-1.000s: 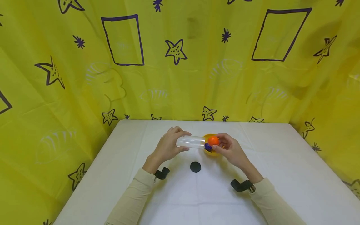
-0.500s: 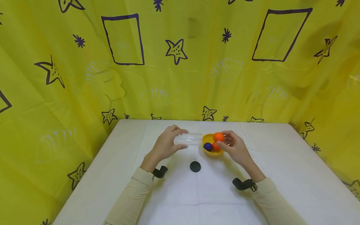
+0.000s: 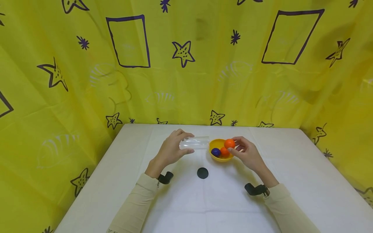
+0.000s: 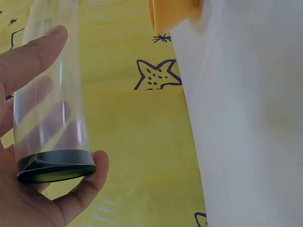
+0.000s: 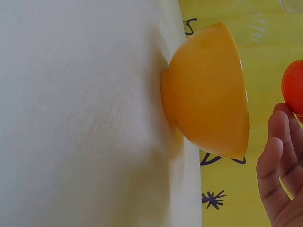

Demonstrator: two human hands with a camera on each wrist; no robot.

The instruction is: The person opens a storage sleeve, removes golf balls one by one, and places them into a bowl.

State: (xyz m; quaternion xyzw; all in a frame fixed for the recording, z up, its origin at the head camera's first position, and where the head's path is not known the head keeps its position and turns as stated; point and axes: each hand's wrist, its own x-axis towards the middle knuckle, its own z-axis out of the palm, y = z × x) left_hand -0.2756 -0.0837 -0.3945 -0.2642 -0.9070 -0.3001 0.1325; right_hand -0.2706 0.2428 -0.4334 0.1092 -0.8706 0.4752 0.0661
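My left hand (image 3: pixel 171 150) grips a clear plastic tube (image 3: pixel 199 142), which lies level above the table with its mouth toward the bowl. In the left wrist view a black cap (image 4: pixel 59 160) closes the tube's near end. My right hand (image 3: pixel 247 154) pinches an orange ball (image 3: pixel 229 144) over the right side of a yellow bowl (image 3: pixel 220 159). Inside the bowl rest a purple ball (image 3: pixel 216 152) and a second orange ball (image 3: pixel 224 152). The right wrist view shows the bowl from the side, with the held ball (image 5: pixel 294 87) apart from its rim.
A black disc (image 3: pixel 202 173) lies flat on the white table (image 3: pixel 186 197), in front of the bowl and between the forearms. Behind the table hangs a yellow curtain (image 3: pixel 163 84) with drawn stars and frames.
My right hand has moved right with the orange ball, away from the tube's mouth, uncovering the other orange ball in the bowl. My left hand has shifted slightly left and back with the tube.
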